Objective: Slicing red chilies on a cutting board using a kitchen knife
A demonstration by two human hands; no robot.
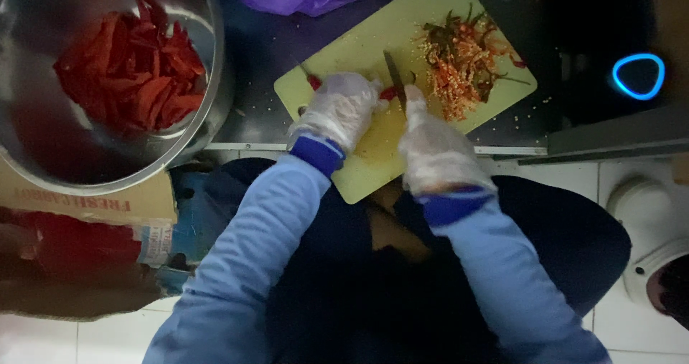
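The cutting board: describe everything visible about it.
The cutting board is a pale yellow-green rectangle with rounded corners, plastic by its look, lying flat and skewed on a dark counter, one corner overhanging toward the person. A heap of seeds, stems and orange-red scraps sits at its far right end. The gloved left hand presses a red chilli onto it; the gloved right hand holds a knife over the board's middle.

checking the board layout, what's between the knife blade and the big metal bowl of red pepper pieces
In the head view, the gloved left hand pressing a red pepper onto the yellow-green cutting board, then dark countertop.
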